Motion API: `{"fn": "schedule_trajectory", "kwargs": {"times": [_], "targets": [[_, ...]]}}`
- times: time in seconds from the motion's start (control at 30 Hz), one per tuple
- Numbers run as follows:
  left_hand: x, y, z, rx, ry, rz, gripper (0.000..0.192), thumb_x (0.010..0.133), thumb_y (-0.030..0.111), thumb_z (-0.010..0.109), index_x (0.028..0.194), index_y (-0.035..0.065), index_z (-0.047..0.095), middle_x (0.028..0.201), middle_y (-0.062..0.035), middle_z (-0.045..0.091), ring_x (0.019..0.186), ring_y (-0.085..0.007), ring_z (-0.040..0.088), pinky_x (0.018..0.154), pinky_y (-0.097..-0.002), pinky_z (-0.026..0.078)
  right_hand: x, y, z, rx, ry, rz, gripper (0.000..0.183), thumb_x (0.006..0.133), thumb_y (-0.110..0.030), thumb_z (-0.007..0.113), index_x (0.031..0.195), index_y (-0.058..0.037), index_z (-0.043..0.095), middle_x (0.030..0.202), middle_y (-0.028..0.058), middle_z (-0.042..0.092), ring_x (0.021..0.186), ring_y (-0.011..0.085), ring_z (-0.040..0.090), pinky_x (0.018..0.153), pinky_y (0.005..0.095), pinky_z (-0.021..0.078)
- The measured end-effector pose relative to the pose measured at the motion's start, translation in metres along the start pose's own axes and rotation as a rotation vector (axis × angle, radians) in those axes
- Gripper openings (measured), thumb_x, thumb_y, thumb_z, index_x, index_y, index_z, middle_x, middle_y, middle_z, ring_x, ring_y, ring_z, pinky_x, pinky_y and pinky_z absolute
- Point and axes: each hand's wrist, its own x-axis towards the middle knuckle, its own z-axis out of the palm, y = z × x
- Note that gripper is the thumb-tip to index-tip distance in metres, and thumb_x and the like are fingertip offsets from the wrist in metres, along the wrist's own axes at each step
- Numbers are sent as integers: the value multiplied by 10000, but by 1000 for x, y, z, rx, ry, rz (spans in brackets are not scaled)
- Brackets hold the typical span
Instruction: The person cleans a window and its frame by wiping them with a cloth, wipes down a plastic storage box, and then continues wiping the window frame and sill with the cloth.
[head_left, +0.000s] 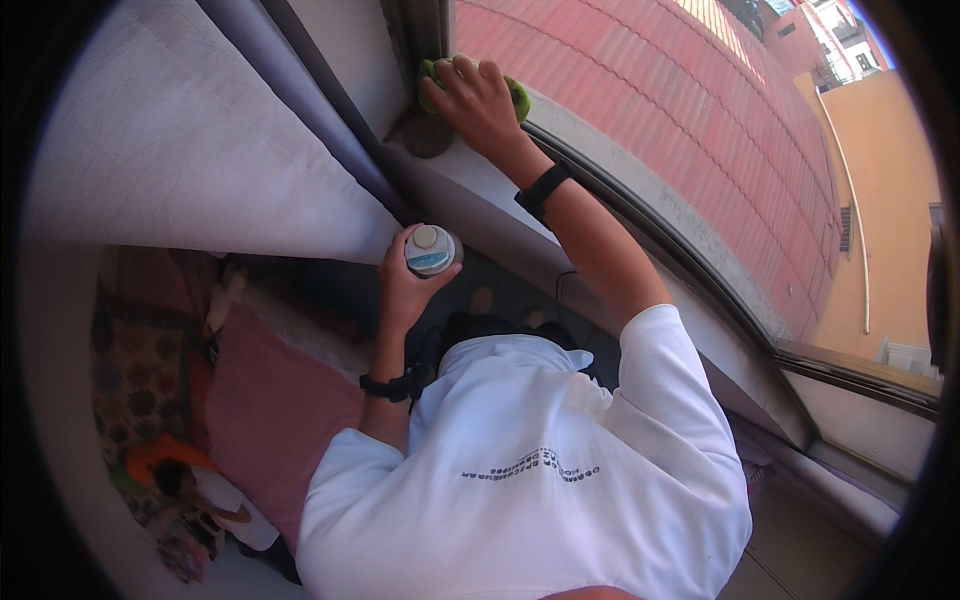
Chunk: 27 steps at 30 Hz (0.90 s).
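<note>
My left hand (411, 289) is wrapped around a bottle (430, 259) with a pale round cap and a blue-and-white label. I see the bottle mostly from above, in front of my body. Farther out, my right hand (474, 97) presses a green cloth (519, 99) at the corner of the window frame (437, 30), by the sill (480, 176). The hand hides much of the cloth. A dark patch (426, 135) shows on the sill just below the cloth.
A pale curtain (202, 142) hangs at the left. Below it are a bed with a pink cover (277, 390) and another person (217, 499). A thin dark cable (559, 289) runs beneath the sill. Beyond the window lies a red corrugated roof (660, 120).
</note>
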Motion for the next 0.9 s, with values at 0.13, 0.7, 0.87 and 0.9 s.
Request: {"fn": "schedule_trajectory", "kwargs": {"times": [0.13, 0.7, 0.87, 0.9], "targets": [[-1, 13, -4, 18, -12, -18, 689, 706, 193, 930, 1268, 6, 578, 1177, -151, 679, 1119, -239, 650, 984, -367, 508, -11, -8, -8, -95, -134, -45, 267, 799, -171, 678, 1065, -167, 658, 995, 44, 633, 1035, 211, 563, 793, 354, 440], [14, 75, 15, 75, -16, 226, 709, 729, 182, 900, 1325, 26, 550, 1252, -193, 658, 1171, -311, 642, 1023, -403, 491, -225, 27, -236, -211, -328, 83, 297, 829, -154, 694, 1118, -197, 642, 1147, 22, 644, 1128, 199, 580, 821, 382, 440], [19, 78, 17, 151, -16, 231, 725, 732, 187, 900, 1343, 36, 539, 1278, -197, 644, 1198, -327, 624, 1043, -418, 477, -292, 39, -309, -319, -316, 179, 195, 851, -155, 699, 1039, -197, 671, 1156, 14, 655, 1188, 203, 597, 900, 423, 458], [20, 75, 17, 152, -27, 234, 731, 732, 190, 900, 1347, 36, 537, 1278, -198, 642, 1201, -331, 621, 1046, -421, 474, -306, 42, -320, -321, -325, 190, 195, 851, -155, 699, 1039, -197, 671, 1156, 14, 655, 1188, 203, 597, 900, 423, 458]]}}
